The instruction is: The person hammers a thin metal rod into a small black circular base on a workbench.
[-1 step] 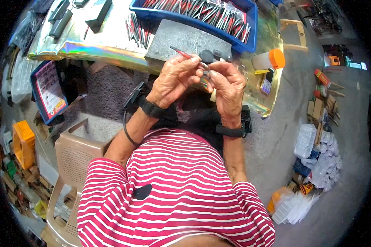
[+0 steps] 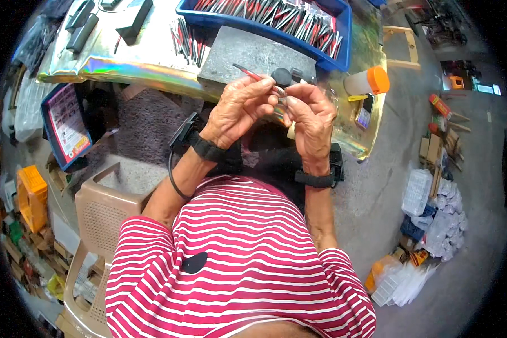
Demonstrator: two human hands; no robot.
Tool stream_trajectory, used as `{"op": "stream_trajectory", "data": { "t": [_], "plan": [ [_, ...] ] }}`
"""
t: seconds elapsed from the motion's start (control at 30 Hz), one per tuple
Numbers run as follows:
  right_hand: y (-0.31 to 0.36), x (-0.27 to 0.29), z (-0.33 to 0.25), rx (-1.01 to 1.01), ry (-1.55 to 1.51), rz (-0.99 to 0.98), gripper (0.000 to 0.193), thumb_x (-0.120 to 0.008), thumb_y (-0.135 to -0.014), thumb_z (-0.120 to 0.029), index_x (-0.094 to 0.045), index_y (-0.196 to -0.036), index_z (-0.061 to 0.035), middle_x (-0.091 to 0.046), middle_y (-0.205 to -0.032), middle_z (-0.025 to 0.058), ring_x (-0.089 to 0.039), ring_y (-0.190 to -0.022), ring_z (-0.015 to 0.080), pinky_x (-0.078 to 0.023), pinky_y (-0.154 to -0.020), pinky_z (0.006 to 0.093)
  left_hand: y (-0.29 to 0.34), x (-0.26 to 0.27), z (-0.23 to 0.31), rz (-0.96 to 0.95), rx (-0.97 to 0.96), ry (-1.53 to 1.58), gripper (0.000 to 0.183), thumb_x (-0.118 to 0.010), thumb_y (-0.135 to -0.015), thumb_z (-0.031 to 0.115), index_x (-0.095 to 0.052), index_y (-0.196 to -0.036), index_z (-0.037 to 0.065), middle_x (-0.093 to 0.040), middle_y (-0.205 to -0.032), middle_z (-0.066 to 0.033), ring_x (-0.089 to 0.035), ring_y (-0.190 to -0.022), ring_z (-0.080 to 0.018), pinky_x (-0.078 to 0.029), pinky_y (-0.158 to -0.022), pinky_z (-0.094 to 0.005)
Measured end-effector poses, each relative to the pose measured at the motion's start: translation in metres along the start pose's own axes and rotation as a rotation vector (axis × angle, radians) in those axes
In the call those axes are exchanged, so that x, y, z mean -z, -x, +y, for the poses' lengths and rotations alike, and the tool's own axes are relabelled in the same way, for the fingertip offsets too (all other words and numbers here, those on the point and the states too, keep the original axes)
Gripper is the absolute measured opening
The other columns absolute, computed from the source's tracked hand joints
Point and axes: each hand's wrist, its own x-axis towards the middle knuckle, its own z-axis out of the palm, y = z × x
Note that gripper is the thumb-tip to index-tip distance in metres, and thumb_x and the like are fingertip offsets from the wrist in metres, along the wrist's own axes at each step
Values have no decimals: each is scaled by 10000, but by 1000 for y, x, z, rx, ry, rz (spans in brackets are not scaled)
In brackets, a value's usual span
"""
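My left hand [image 2: 243,106] pinches a slim red tool with a dark pointed end [image 2: 247,72]; its exact kind cannot be made out. My right hand [image 2: 310,115] meets it at the tool's other end, thumb and fingers pressed together on a small pale piece that the fingers mostly cover. Both hands are above the table's near edge, in front of a grey slab [image 2: 248,53]. A round black lid-like thing [image 2: 281,76] lies just beyond the fingertips. Similar red, black and silvery slim tools [image 2: 187,42] lie loose left of the slab.
A blue tray [image 2: 253,28] full of such tools stands at the back. Right of my hands are an orange-capped jar [image 2: 369,83] and a phone [image 2: 365,111]. Dark boxes [image 2: 135,22] sit at the table's left. A plastic chair [image 2: 107,208] and floor bundles [image 2: 442,219] flank me.
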Motion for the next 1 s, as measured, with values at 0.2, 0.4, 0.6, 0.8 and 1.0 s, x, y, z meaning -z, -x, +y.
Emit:
{"op": "stream_trajectory", "data": {
  "t": [0.2, 0.4, 0.6, 0.8, 1.0],
  "plan": [
    [0, 1, -2, -20, -13, -4, 121, -549, -736, -27, -528, -839, 32, -547, -700, 54, -473, -517, 65, -386, -440, 185, 0, 0, -1, 0, 12, -8, 147, -538, -794, 120, -519, -880, 1, -566, -803, -78, -562, -669, -108, -488, -542, -192],
    [-1, 2, -4, -37, 58, -7, 127, -544, -732, -30, -525, -840, 34, -542, -700, 49, -465, -497, 63, -370, -425, 175, 2, -4, -1, 38, 0, -99, 143, -518, -811, 145, -505, -875, 17, -543, -767, -45, -520, -623, -84, -444, -505, -161],
    [0, 4, -2, -35, 162, -7, 127, -549, -730, -27, -520, -842, 25, -526, -677, 32, -454, -489, 54, -356, -410, 172, 2, -6, 3, 35, -98, -341, 155, -538, -791, 116, -494, -853, -18, -564, -751, -89, -560, -603, -118, -491, -509, -204],
    [11, 5, 14, -8, 166, 53, 135, -535, -744, -16, -495, -867, 22, -518, -711, 33, -451, -498, 46, -361, -420, 165, 7, -7, -1, 43, -162, -574, 133, -528, -795, 105, -484, -853, -7, -567, -755, -90, -562, -599, -125, -484, -503, -212],
    [6, 11, 30, -18, 76, 122, 146, -523, -763, -40, -477, -885, 27, -514, -696, 36, -457, -524, 55, -382, -444, 168, -6, -11, -9, 78, -256, -747, 74, -499, -790, 56, -479, -834, 0, -558, -697, -66, -548, -590, -99, -466, -503, -211]
  ]
}}
